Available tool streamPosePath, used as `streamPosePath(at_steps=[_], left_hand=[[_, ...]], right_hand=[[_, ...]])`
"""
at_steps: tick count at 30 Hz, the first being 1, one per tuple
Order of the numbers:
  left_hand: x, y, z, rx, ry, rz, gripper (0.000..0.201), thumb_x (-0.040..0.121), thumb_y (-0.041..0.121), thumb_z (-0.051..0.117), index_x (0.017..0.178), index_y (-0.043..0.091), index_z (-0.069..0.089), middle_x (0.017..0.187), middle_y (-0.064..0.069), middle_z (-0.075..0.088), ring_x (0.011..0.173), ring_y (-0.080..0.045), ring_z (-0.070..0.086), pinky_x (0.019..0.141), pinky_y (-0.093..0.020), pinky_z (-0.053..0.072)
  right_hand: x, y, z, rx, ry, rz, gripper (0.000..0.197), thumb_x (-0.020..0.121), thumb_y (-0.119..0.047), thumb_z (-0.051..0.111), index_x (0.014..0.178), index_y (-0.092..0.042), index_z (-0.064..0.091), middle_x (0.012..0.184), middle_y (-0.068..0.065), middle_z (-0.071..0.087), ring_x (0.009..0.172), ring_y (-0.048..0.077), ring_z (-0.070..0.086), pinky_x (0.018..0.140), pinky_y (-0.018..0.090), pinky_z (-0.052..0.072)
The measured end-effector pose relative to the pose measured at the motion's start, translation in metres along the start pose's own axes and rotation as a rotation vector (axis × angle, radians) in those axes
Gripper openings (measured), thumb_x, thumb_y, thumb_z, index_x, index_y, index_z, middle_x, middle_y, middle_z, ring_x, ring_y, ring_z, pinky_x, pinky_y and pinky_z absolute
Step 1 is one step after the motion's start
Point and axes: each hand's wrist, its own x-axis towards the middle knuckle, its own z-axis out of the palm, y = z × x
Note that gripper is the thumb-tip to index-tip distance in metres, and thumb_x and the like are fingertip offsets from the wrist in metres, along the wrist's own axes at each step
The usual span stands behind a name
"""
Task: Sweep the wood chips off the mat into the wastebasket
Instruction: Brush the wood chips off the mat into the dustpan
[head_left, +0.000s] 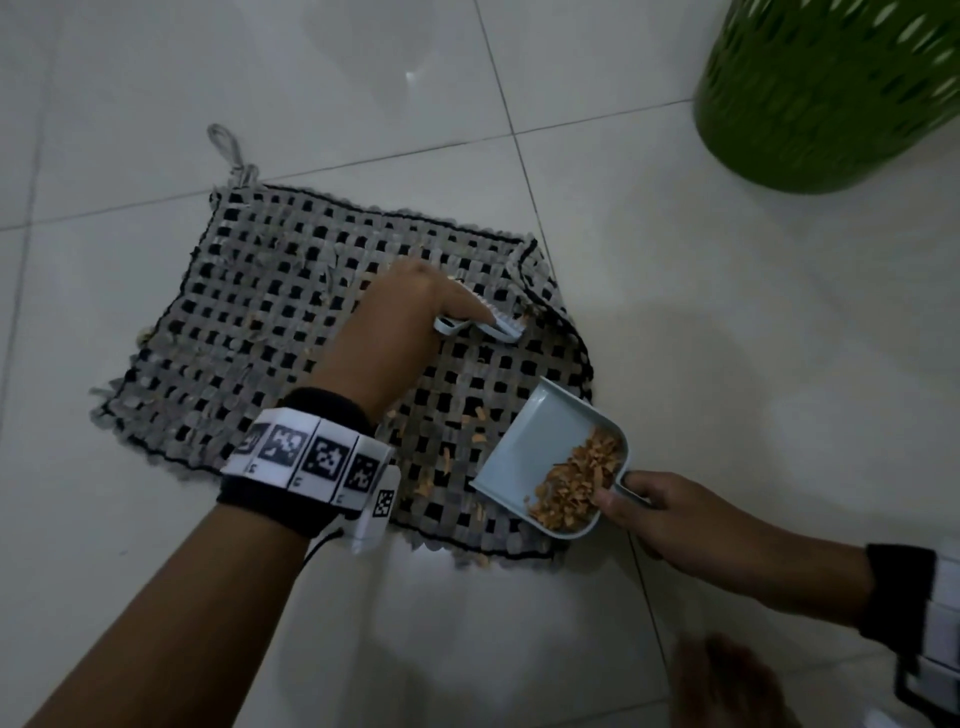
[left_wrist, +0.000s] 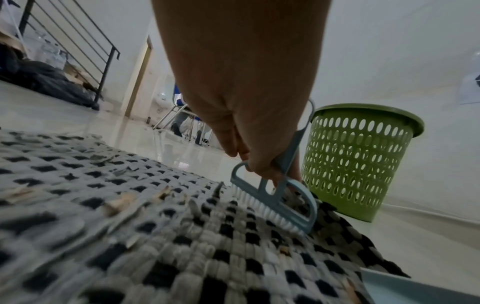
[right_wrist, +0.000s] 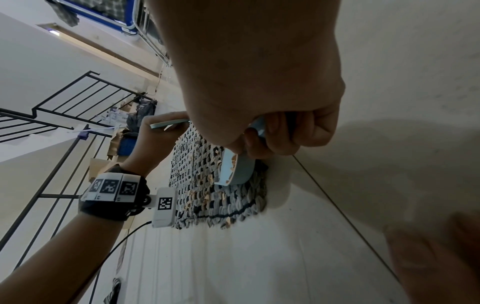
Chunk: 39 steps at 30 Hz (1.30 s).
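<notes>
A grey-and-black woven mat (head_left: 270, 312) (left_wrist: 182, 257) lies on the white tile floor. My left hand (head_left: 415, 296) grips a small light-blue brush (head_left: 488, 326) (left_wrist: 280, 203), its white bristles on the mat near the far right corner. My right hand (head_left: 654, 506) (right_wrist: 280, 131) holds the handle of a light-blue dustpan (head_left: 530, 447) (right_wrist: 233, 170) resting on the mat's near right edge. A pile of wood chips (head_left: 576, 483) sits in the pan. Loose chips (head_left: 457, 457) lie on the mat just left of the pan. The green perforated wastebasket (head_left: 831, 88) (left_wrist: 355, 160) stands beyond the mat, to the right.
White tile floor (head_left: 727, 338) surrounds the mat. In the left wrist view a black stair railing (left_wrist: 85, 47) and dark bags stand far off to the left, chair legs further back. A blurred knee or foot (head_left: 727, 680) shows at the bottom right.
</notes>
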Motion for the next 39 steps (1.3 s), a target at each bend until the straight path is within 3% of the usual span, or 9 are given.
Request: streamPosePath(at_steps=[3, 6, 10, 17, 22, 25, 31, 36, 39], left_hand=[[0.005, -0.009, -0.014, 0.029, -0.099, -0.061, 0.055, 0.082, -0.016, 0.059, 0.106, 0.030, 0.079, 0.108, -0.010, 0.074, 0.093, -0.027, 0.067, 0.082, -0.032, 0.054], [0.007, -0.007, -0.024, -0.024, 0.007, -0.037, 0.050, 0.084, -0.013, 0.062, 0.105, 0.029, 0.080, 0.100, -0.006, 0.077, 0.084, -0.020, 0.069, 0.076, -0.028, 0.055], [0.016, 0.004, -0.011, -0.009, 0.038, -0.025, 0.058, 0.081, -0.011, 0.063, 0.107, 0.039, 0.077, 0.102, -0.006, 0.073, 0.090, -0.022, 0.066, 0.079, -0.041, 0.058], [0.013, 0.012, -0.031, 0.130, -0.252, -0.182, 0.045, 0.092, -0.005, 0.059, 0.116, 0.029, 0.074, 0.124, -0.012, 0.069, 0.106, -0.029, 0.065, 0.091, -0.029, 0.050], [0.003, 0.020, -0.051, 0.042, -0.096, -0.189, 0.027, 0.093, 0.006, 0.066, 0.105, 0.026, 0.079, 0.109, -0.009, 0.075, 0.083, -0.021, 0.067, 0.075, -0.021, 0.048], [0.014, 0.032, -0.035, -0.005, -0.126, -0.166, 0.035, 0.092, 0.000, 0.063, 0.105, 0.028, 0.079, 0.103, -0.009, 0.076, 0.059, -0.005, 0.050, 0.062, -0.009, 0.041], [0.016, 0.035, -0.023, 0.043, -0.221, -0.161, 0.032, 0.092, 0.001, 0.060, 0.108, 0.022, 0.078, 0.110, -0.008, 0.071, 0.105, -0.024, 0.063, 0.084, -0.024, 0.042], [0.017, 0.027, -0.047, 0.069, -0.174, -0.205, 0.036, 0.091, -0.002, 0.065, 0.106, 0.027, 0.079, 0.106, -0.009, 0.075, 0.072, -0.014, 0.058, 0.071, -0.024, 0.047], [0.025, 0.036, -0.042, 0.065, -0.166, -0.125, 0.049, 0.088, -0.012, 0.057, 0.112, 0.026, 0.077, 0.107, -0.010, 0.075, 0.082, -0.019, 0.064, 0.074, -0.023, 0.045]], right_hand=[[-0.001, -0.004, -0.002, -0.010, 0.000, -0.008, 0.028, 0.097, -0.043, 0.052, 0.078, -0.026, 0.063, 0.042, -0.026, 0.052, 0.040, -0.008, 0.048, 0.053, 0.019, 0.033], [0.000, -0.005, -0.002, -0.030, 0.011, -0.009, 0.029, 0.097, -0.043, 0.053, 0.075, -0.025, 0.062, 0.041, -0.025, 0.052, 0.039, -0.008, 0.048, 0.053, 0.019, 0.033], [0.005, -0.002, 0.001, -0.020, 0.004, -0.006, 0.032, 0.096, -0.046, 0.053, 0.082, -0.020, 0.066, 0.042, -0.022, 0.052, 0.039, -0.006, 0.046, 0.056, 0.023, 0.035], [0.004, -0.002, -0.001, -0.007, -0.005, -0.015, 0.030, 0.097, -0.042, 0.052, 0.072, -0.028, 0.060, 0.044, -0.029, 0.053, 0.043, -0.011, 0.049, 0.056, 0.018, 0.034], [0.005, -0.002, 0.001, -0.025, -0.001, -0.014, 0.028, 0.096, -0.045, 0.053, 0.077, -0.027, 0.064, 0.048, -0.028, 0.056, 0.046, -0.010, 0.051, 0.057, 0.019, 0.036], [0.007, 0.001, 0.003, -0.027, 0.006, -0.007, 0.030, 0.095, -0.047, 0.053, 0.084, -0.023, 0.068, 0.049, -0.021, 0.056, 0.050, -0.003, 0.050, 0.060, 0.023, 0.038], [0.006, 0.001, 0.001, -0.028, -0.002, -0.008, 0.031, 0.095, -0.048, 0.052, 0.084, -0.023, 0.068, 0.047, -0.023, 0.054, 0.051, -0.001, 0.048, 0.060, 0.024, 0.038], [0.005, -0.001, 0.001, -0.039, -0.004, -0.021, 0.027, 0.096, -0.046, 0.052, 0.085, -0.027, 0.068, 0.055, -0.023, 0.059, 0.052, -0.007, 0.053, 0.060, 0.019, 0.039], [0.005, -0.001, 0.001, -0.054, 0.002, -0.019, 0.035, 0.094, -0.050, 0.052, 0.089, -0.020, 0.069, 0.062, -0.012, 0.055, 0.058, 0.005, 0.052, 0.062, 0.026, 0.041]])
